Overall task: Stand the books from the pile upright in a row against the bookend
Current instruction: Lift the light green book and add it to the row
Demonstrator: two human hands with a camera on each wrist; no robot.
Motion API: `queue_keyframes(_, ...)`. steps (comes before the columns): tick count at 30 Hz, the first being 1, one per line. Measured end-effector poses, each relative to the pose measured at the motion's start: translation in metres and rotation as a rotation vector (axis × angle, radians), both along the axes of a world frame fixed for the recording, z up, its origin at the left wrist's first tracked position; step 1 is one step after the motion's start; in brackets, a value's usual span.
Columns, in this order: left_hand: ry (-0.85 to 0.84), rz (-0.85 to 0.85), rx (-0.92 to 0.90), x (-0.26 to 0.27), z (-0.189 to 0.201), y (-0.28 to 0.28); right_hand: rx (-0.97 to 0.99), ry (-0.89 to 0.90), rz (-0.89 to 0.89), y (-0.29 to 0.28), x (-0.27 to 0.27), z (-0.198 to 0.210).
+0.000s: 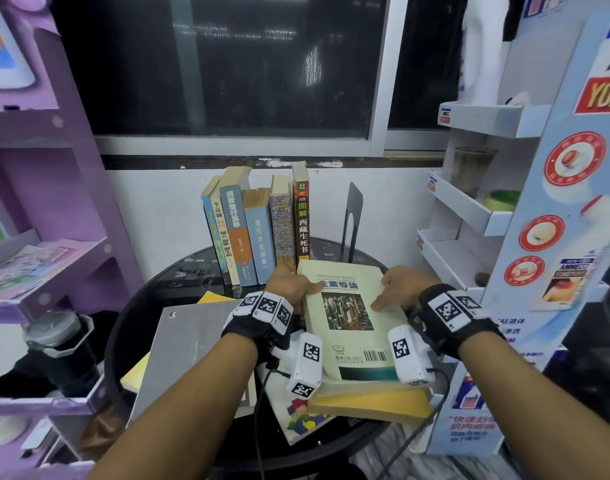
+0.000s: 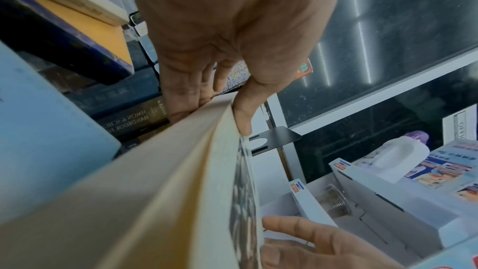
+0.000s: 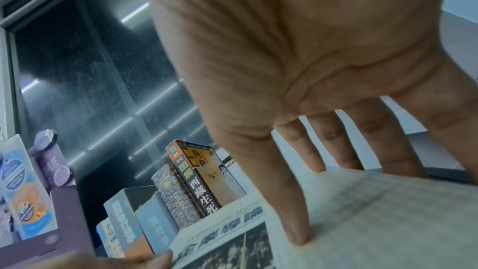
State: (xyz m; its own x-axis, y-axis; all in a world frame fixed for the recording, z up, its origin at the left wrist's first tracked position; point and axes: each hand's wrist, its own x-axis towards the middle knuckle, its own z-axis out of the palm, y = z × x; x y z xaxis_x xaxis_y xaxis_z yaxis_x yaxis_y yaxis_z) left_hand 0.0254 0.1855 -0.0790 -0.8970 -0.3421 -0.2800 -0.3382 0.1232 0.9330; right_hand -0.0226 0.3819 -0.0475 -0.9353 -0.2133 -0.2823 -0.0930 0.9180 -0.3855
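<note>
A cream book with a dark cover picture [image 1: 348, 317] lies face up over the pile, held from both sides. My left hand [image 1: 289, 285] grips its left edge, thumb on the cover and fingers underneath [image 2: 181, 97]. On the right edge, my right hand [image 1: 397, 289] lays its thumb [image 3: 297, 232] on the cover while its fingers go over the edge. Several books stand upright in a row [image 1: 258, 230] at the back of the table. The black bookend [image 1: 352, 220] stands apart, right of the row. A yellow book [image 1: 369, 403], a grey book [image 1: 189, 348] and a white one lie flat below.
The round black table [image 1: 151, 292] stands against a white wall under a dark window. A purple shelf unit [image 1: 54, 237] is close on the left, with a dark bottle [image 1: 54, 341] on it. A white and blue display rack [image 1: 476, 209] crowds the right side.
</note>
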Motion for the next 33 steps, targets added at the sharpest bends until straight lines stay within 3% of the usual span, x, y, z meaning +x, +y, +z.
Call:
queue_keyframes(12, 0.311, 0.177, 0.182, -0.003, 0.037, -0.006, -0.379, 0.246, -0.127, -0.011, -0.012, 0.023)
queue_keyframes(21, 0.595, 0.131, 0.258, 0.0, 0.038, -0.016, -0.495, 0.565, -0.112, -0.021, -0.006, 0.027)
queue_keyframes(27, 0.647, 0.088, 0.332, 0.0, 0.025, -0.02, -0.516, 0.6, -0.107, -0.02, -0.004, 0.021)
queue_keyframes(33, 0.665, 0.025, 0.442, -0.001, 0.026, -0.013, -0.712, 0.602, -0.075, -0.017, -0.001, 0.017)
